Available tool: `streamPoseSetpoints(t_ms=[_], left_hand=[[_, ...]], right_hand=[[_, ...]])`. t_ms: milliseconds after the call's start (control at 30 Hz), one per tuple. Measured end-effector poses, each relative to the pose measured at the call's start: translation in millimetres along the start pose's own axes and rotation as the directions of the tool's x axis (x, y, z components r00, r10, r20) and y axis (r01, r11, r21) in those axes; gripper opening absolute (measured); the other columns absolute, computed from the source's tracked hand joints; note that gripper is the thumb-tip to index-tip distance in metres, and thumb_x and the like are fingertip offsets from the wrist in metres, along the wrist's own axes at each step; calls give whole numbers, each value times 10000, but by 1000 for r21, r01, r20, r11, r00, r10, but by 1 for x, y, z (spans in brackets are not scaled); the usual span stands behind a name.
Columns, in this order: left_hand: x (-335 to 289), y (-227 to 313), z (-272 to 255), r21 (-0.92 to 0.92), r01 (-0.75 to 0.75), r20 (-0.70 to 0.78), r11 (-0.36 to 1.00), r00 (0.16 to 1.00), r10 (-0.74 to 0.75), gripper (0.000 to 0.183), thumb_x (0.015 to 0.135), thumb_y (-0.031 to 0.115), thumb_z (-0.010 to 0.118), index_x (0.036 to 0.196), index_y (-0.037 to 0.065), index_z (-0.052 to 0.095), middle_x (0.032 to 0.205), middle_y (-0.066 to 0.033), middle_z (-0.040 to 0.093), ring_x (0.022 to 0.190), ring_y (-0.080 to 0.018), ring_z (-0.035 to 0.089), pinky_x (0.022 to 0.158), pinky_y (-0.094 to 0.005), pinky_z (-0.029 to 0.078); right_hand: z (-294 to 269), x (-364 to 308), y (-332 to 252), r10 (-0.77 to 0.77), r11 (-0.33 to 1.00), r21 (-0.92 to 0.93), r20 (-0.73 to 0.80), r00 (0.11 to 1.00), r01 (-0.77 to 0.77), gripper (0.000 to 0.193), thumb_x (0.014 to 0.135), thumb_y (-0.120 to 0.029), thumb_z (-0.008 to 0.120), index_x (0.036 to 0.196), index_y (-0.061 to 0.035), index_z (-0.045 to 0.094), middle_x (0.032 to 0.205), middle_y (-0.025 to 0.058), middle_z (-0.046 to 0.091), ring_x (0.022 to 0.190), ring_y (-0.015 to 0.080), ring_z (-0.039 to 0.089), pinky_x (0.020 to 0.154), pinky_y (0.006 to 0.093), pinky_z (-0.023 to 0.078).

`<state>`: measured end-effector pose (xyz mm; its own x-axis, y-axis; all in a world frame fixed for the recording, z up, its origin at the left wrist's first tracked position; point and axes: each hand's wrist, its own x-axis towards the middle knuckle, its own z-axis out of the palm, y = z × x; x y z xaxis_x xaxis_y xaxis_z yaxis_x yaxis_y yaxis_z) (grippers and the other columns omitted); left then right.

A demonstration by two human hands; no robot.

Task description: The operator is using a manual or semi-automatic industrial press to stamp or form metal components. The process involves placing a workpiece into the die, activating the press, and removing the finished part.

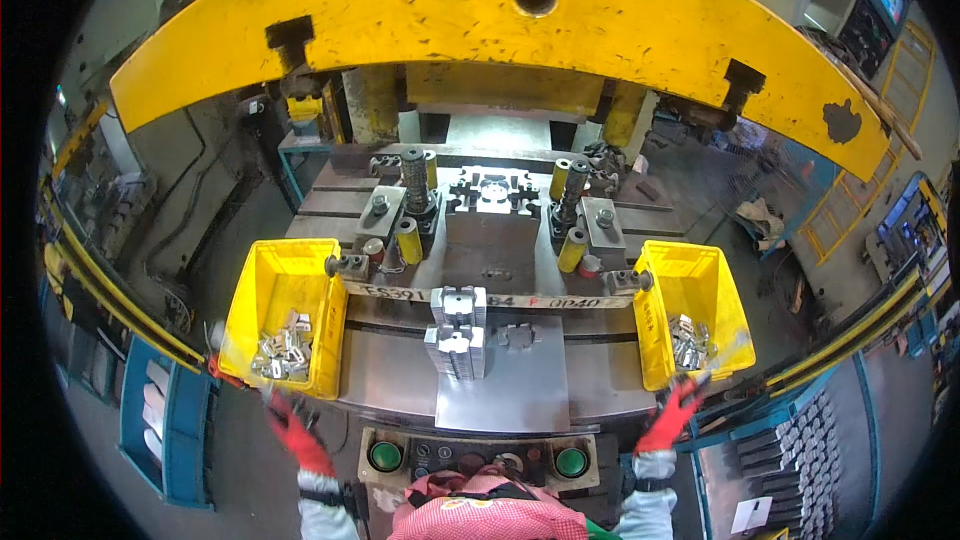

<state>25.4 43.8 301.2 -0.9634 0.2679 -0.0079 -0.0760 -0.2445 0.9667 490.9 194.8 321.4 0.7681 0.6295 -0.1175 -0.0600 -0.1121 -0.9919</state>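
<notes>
The person stood at a stamping press, both hands in red gloves and held low and apart at the worktop's (500, 390) front edge. The left hand (296, 430) hung just below the left yellow bin (262, 285), fingers spread and holding nothing; the right hand (674, 410) sat just below the right yellow bin (712, 285), open and empty too. Small metal parts (284, 352) lay in the left bin, and more parts (690, 340) in the right. A stack of metal blocks (457, 332) stood mid-worktop before the die (493, 190). This looked like the pause between cycles; reaching for a part would call for lifting a hand over a bin's rim.
</notes>
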Motion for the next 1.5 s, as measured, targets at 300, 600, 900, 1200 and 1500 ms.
streamPoseSetpoints(t_ms=[300, 600, 900, 1200, 1500], left_hand=[[3, -2, 319, 214, 451, 867, 866, 320, -381, 294, 787, 361, 595, 939, 109, 589, 692, 23, 544, 511, -58, 459, 397, -199, 328], [-7, 24, 292, 35, 487, 825, 873, 478, -300, 287, 821, 269, 563, 1074, 135, 544, 726, 53, 531, 513, -52, 466, 394, -175, 314], [-3, 2, 28, 165, 225, 342, 960, 900, -270, 390, 853, 384, 426, 1019, 46, 526, 637, -57, 506, 423, -85, 414, 379, -227, 380], [-19, -49, -15, 325, -30, 484, 945, 864, -139, 381, 858, 368, 413, 1081, 71, 498, 700, 10, 481, 536, -68, 433, 466, -211, 397], [-35, -19, -15, -16, 310, 392, 951, 877, -279, 355, 829, 233, 497, 1150, 91, 444, 858, -13, 527, 736, -115, 539, 638, -305, 484]], right_hand=[[259, -34, -69, -211, 969, 148, 913, 349, 197, 358, 778, -233, 610, 1084, -78, 508, 796, -39, 516, 609, 24, 430, 496, 178, 350], [208, -41, -83, -169, 978, 206, 777, 606, 9, 385, 800, -191, 580, 1145, -73, 458, 891, -3, 551, 682, 85, 485, 578, 209, 372], [-6, 26, 31, -118, 993, 20, 246, 962, 116, 258, 885, -265, 459, 995, -37, 508, 733, 25, 539, 552, 70, 442, 488, 224, 382], [58, -47, 75, 234, 971, -224, 844, 482, -79, 401, 810, -213, 576, 1153, -40, 461, 893, 20, 545, 716, 88, 502, 604, 238, 434], [75, -60, 35, 253, 959, -174, 881, 400, -224, 422, 842, -221, 538, 1212, -66, 408, 817, 3, 541, 712, 88, 528, 545, 217, 432]])
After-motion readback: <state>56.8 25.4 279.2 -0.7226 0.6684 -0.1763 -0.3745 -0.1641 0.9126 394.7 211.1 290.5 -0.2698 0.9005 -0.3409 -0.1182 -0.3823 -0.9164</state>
